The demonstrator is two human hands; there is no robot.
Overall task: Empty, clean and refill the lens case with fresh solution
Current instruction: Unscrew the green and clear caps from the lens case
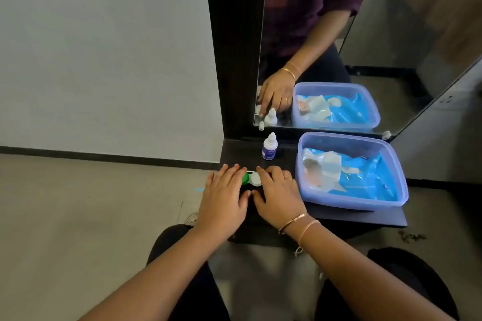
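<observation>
1. Table (339, 216): dark, low surface, set against a dark upright panel (234, 47).
2. Mirror (339, 34): mounted above the table's far edge; reflects the tub and the person's patterned top.
3. Translucent lilac plastic tub (352, 202): rectangular, open-topped, on the right part of the table, rear wall near the mirror.
4. Tub contents: crumpled bright blue plastic sheet (365, 180) across the bottom; pale clear wrappers (328, 164) lying on it at the left. Wrapper contents too blurred to identify.
5. Wall (104, 47): plain grey, left of the panel, dark skirting along its base.
6. Floor (78, 216): grey tile; small dark debris (412, 236) right of the table's near corner.
</observation>
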